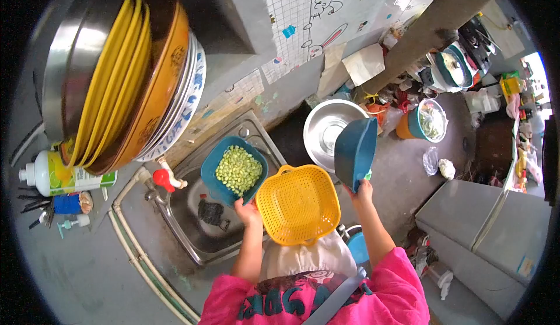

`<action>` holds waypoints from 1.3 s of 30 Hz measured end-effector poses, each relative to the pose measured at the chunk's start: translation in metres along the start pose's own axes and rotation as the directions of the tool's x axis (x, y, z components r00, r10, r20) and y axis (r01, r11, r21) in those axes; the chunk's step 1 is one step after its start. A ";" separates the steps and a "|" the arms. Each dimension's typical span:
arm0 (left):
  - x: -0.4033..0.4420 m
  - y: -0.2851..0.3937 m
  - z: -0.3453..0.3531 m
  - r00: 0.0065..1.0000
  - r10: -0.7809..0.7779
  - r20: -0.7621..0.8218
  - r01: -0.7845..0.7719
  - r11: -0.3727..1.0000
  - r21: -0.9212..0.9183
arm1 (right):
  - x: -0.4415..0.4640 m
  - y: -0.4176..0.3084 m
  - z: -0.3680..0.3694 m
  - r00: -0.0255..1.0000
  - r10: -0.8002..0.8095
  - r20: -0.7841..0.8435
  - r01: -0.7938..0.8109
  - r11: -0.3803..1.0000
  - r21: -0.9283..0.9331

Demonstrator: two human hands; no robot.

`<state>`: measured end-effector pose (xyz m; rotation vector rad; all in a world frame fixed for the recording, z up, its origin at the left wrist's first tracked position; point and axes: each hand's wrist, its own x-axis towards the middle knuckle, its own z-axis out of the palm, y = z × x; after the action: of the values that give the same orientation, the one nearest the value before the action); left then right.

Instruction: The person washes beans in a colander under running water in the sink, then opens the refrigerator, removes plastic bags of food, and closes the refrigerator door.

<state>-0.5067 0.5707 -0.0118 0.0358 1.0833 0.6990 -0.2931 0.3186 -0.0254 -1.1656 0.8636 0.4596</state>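
Note:
My left hand (248, 213) is closed on the near rim of a teal basin (213, 176), held over the sink. Pale green shelled beans (238, 170) lie in that basin. My right hand (361, 192) grips the lower edge of a second teal basin (357, 150), tipped up on its side; its inside is mostly out of my sight. Between my hands, close to my body, is a yellow colander (300, 205) with no food visible in it. The colander's left edge comes right beside my left hand; whether the fingers also touch it, I cannot tell.
Under the left basin is a steel sink (195, 240) with a dark scouring pad (211, 213). A steel bowl (326, 124) stands beyond the tilted basin. Stacked yellow trays (111, 80) and plates rise at upper left, near a red-handled tap (163, 179). A bucket (429, 121) stands on the right.

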 end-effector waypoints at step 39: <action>-0.029 0.041 -0.026 0.980 0.177 0.087 -0.194 0.944 0.268 | -0.081 -0.009 -0.032 0.802 0.296 0.518 0.369 0.437 -0.820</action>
<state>-0.5569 0.5798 0.0133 0.4010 1.1205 0.7062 -0.3464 0.2947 0.0393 -1.8660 -0.1046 1.3052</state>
